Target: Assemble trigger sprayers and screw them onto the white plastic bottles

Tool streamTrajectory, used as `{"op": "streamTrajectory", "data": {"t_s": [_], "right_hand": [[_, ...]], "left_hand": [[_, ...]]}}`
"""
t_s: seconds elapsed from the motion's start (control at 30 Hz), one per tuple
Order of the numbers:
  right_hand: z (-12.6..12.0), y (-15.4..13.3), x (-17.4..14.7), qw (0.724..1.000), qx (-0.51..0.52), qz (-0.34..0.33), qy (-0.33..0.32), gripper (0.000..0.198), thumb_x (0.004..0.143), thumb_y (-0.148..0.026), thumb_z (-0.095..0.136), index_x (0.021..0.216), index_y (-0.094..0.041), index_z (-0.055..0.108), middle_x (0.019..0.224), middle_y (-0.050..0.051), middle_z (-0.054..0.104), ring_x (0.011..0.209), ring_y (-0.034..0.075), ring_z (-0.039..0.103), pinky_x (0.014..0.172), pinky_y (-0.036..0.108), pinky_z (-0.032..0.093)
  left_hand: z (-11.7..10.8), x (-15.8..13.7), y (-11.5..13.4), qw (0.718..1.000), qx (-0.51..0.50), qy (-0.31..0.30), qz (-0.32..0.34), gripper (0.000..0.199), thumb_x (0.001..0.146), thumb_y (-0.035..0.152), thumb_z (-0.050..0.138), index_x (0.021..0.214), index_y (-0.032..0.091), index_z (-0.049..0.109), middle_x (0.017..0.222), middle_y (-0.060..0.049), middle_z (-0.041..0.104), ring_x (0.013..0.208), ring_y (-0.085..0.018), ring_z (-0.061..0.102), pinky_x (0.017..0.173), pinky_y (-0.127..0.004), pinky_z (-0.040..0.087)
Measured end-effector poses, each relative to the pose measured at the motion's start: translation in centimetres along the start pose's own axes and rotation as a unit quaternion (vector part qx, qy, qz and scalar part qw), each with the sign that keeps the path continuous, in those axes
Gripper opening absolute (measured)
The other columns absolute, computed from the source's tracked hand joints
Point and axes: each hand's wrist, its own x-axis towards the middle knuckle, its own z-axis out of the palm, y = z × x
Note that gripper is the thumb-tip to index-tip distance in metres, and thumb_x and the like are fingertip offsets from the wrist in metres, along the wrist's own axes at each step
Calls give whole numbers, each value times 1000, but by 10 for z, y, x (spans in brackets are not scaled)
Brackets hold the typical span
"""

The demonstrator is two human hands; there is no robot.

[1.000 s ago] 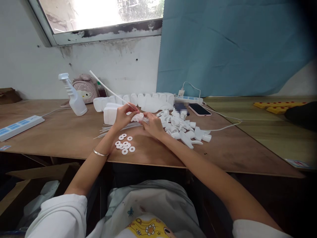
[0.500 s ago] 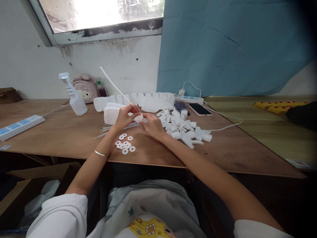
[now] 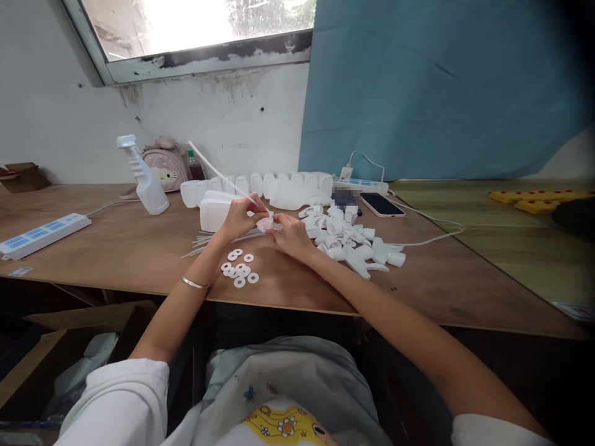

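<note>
My left hand [image 3: 239, 219] pinches a thin white plastic tube [image 3: 216, 171] near its lower end. The tube slants up and to the left, bending slightly. My right hand [image 3: 294, 239] grips a white trigger spray head [image 3: 265, 223], its round collar facing the tube's lower end. My fingers cover the point where tube and collar meet, so I cannot tell how deep the tube sits. Several flat white ring washers [image 3: 239, 282] lie on the table before my hands. More thin tubes [image 3: 201, 240] lie beneath my left hand. A pile of white spray heads [image 3: 356, 259] sits beside my right hand.
White bottles [image 3: 304, 192] lie in a row behind my hands. An assembled spray bottle [image 3: 152, 192] stands back left, by a pink bag [image 3: 162, 167]. A power strip [image 3: 46, 235] lies left; a phone [image 3: 383, 204] and cable lie right. An open carton [image 3: 134, 316] is below the table edge.
The tube's free upper end has dropped a little, while both hands stay together at the spray head. The whole view has shifted slightly.
</note>
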Motion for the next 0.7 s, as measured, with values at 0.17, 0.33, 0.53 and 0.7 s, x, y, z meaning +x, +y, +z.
{"op": "streamTrajectory", "data": {"t_s": [0.17,0.33,0.53,0.7], "right_hand": [[-2,-2,1,999,22,16,24,22,73,-20,61,95,-15,59,97,10,67,93,24,62,79,35,45],[0,0,-2,998,58,-12,32,21,71,-23,63,91,-17,60,95,8,68,94,25,61,81,37,45],[-16,-11,4,974,186,41,124,25,65,-31,69,85,-19,58,86,3,66,80,19,60,77,34,47],[-32,-16,15,905,358,73,218,35,63,-33,71,89,-18,53,85,0,61,78,14,57,76,29,47]], "left_hand": [[0,1,4,999,28,9,13,12,67,19,65,63,14,55,67,0,61,62,-12,58,60,-24,48],[-1,1,2,1000,-19,-11,13,13,66,16,65,65,15,52,64,0,61,62,-13,59,60,-25,48],[-2,3,4,980,-179,80,-31,30,64,33,73,71,16,50,66,1,58,66,-13,62,65,-27,51],[-6,4,7,978,-165,124,-26,36,67,36,71,94,18,55,91,-5,66,93,-18,62,83,-32,48]]}}
